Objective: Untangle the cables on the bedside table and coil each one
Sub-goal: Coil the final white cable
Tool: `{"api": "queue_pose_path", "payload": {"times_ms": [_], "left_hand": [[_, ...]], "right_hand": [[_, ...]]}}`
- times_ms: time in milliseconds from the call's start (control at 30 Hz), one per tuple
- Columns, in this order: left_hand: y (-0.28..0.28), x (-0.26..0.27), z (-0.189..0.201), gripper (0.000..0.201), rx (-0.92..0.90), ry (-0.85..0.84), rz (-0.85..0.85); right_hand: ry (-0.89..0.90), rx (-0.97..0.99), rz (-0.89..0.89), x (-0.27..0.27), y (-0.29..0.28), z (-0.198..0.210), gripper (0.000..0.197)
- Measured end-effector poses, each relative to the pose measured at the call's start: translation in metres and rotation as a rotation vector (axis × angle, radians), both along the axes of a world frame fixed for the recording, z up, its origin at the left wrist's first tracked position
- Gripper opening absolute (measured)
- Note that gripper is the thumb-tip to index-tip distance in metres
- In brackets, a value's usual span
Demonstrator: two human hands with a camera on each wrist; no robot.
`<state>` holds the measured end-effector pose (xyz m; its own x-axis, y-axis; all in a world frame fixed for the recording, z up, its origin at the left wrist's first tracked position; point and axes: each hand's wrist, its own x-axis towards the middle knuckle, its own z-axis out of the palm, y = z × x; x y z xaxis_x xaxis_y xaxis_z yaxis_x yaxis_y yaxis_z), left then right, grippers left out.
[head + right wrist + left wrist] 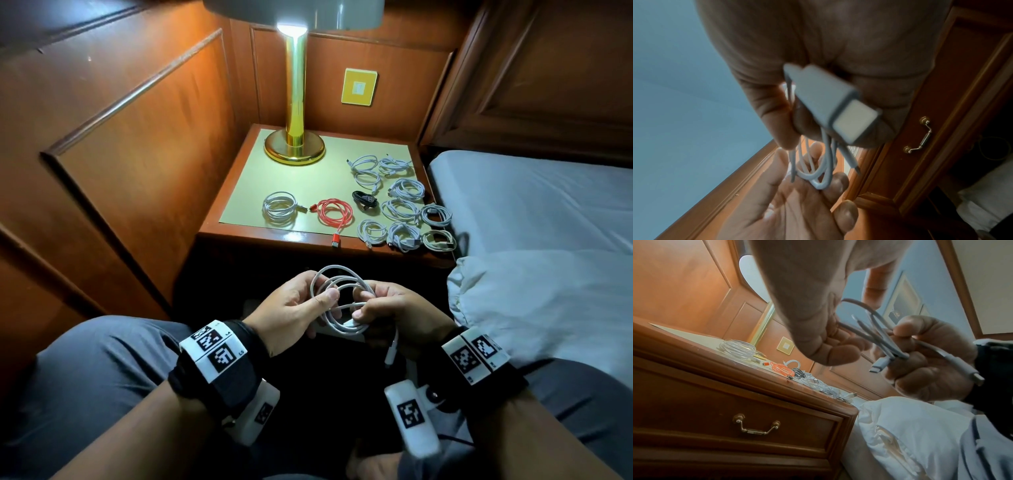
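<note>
I hold a white cable [337, 301] in loose loops over my lap, in front of the bedside table [239, 236]. My left hand [301, 308] pinches the loops on their left side between thumb and fingers. My right hand [387, 308] grips the right side of the coil, and one plug end [390, 353] hangs below it. The left wrist view shows the cable [877, 332] running between both hands with its plug [879, 365] free. In the right wrist view a white connector [830, 104] lies against my right palm. On the table lie a clear coil [279, 209], a red coil [334, 214], a black coil [364, 200] and several white coils [400, 209].
A brass lamp [294, 144] stands at the back of the table. A yellow wall plate [359, 86] is behind it. The bed with white bedding [534, 260] lies to the right. The table's drawer front with a brass handle [756, 426] faces my knees.
</note>
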<state>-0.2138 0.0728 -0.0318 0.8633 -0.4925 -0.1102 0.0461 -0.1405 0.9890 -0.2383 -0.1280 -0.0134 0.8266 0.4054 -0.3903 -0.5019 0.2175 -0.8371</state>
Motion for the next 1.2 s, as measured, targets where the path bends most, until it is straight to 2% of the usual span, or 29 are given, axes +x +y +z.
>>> {"api": "queue_pose_path", "payload": {"times_ms": [133, 233, 400, 500, 667, 833, 1033, 1200], "left_hand": [[-0.004, -0.004, -0.002, 0.013, 0.014, 0.016, -0.022], [-0.007, -0.006, -0.004, 0.016, -0.015, 0.095, 0.002], [-0.007, -0.005, -0.002, 0.017, 0.04, 0.045, 0.0], [-0.009, -0.007, -0.001, 0.017, 0.016, 0.099, -0.027], [-0.011, -0.005, -0.005, 0.02, 0.089, -0.012, 0.028], [-0.015, -0.003, -0.013, 0.019, 0.102, 0.001, 0.132], [-0.017, -0.004, -0.014, 0.013, 0.053, 0.0, 0.196], [-0.019, 0.0, -0.017, 0.012, 0.062, -0.045, 0.253]], "right_hand": [[0.02, 0.038, 0.014, -0.001, 0.001, -0.002, 0.032], [0.022, 0.044, 0.024, 0.0, 0.003, -0.004, 0.036], [0.022, 0.013, 0.023, -0.002, 0.003, -0.001, 0.035], [0.036, 0.019, 0.028, -0.002, 0.004, -0.001, 0.034], [0.061, 0.1, 0.005, -0.002, 0.005, -0.005, 0.028], [-0.022, -0.02, -0.045, -0.002, 0.011, -0.007, 0.013], [-0.151, -0.178, -0.155, -0.005, 0.019, -0.009, 0.024], [-0.255, -0.324, -0.197, -0.004, 0.021, -0.016, 0.023]]}}
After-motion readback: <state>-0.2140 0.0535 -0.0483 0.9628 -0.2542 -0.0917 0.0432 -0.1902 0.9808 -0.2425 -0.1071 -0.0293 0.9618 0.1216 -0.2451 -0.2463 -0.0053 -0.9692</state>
